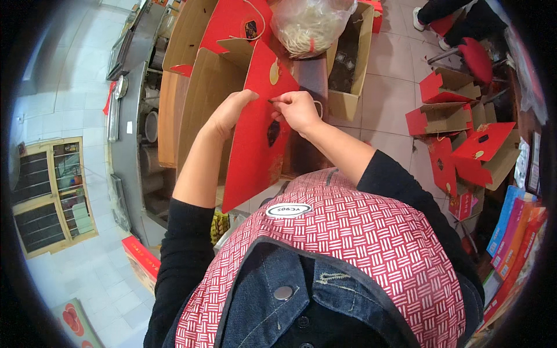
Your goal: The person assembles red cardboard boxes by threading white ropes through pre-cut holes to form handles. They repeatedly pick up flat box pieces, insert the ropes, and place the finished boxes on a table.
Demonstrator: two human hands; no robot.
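Observation:
A red cardboard box (255, 133) with bare brown insides stands open in front of me, its red panel tilted. My left hand (232, 111) grips this panel, thumb on the red face and the other fingers hidden inside the box. At the panel, my right hand (297, 110) pinches a small dark tip between thumb and forefinger. A pale cord (318, 108) loops out beside that hand, and the tip seems to belong to it. The panel bears a gold oval and a dark emblem.
Another red box (237, 23) with a cord handle stands beyond. Next to it are a clear bag of pale cords (310, 26) and an open carton (350, 64). Several red boxes (481, 153) and a red stool (476, 61) are at right; a person's legs (458, 17) show behind.

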